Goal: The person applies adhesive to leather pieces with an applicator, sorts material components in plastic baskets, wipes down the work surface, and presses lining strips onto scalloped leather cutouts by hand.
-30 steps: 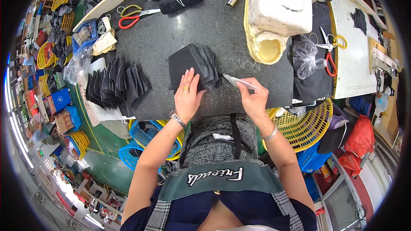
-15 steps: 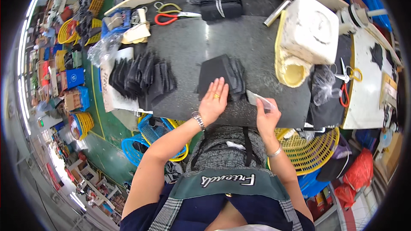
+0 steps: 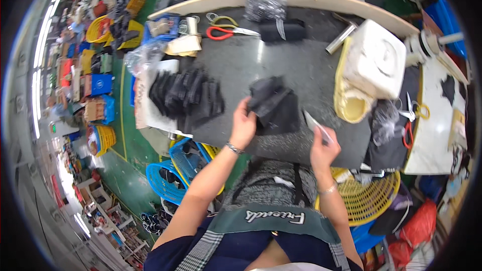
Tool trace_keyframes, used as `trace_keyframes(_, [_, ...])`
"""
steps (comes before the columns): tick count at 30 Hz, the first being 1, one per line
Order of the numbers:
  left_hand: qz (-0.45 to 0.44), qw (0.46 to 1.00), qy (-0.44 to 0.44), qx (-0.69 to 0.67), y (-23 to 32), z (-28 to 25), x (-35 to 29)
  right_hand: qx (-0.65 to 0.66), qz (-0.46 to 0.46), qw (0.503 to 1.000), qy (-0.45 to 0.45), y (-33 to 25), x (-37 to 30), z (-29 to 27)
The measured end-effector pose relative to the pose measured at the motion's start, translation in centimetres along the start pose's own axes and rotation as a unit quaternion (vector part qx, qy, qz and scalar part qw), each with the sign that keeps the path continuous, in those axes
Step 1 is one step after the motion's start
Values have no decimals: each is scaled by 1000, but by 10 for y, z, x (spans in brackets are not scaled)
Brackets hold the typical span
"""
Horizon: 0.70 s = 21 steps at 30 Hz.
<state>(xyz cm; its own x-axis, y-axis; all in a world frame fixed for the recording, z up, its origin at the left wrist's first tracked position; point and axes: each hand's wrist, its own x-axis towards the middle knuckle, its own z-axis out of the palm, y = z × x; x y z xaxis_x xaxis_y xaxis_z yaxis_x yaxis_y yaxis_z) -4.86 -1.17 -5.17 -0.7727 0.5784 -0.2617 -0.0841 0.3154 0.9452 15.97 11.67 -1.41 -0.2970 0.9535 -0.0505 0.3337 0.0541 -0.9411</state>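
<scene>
The left hand pinched raised black cloth mid-way along the surface, over flat pieces apparently remaining; the right hand gripped a pale pointed tool. The fanned row at left was possibly finished.

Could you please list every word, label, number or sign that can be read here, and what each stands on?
Green apron bib: one white script word, upside down in the picture; legible, but I do not copy out wording.
Blue box at far left: a pale mark, too small to read.
Pale sheet left of centre: faint reddish marks, too blurred to read.
</scene>
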Motion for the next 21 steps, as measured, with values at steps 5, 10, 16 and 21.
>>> trace_keyframes(5, [-52,995,3,-81,-2,-4,3,136,-343,920,-129,-49,20,61])
trace_keyframes(10, [-57,994,18,-96,11,2,6,34,-195,980,37,-6,68,81])
trace_keyframes(16, [-155,978,119,-66,-12,-14,6,93,-301,949,-25,-36,15,93])
trace_keyframes(21, [-111,972,59,-198,-10,-24,2,163,-397,892,-144,-62,15,87])
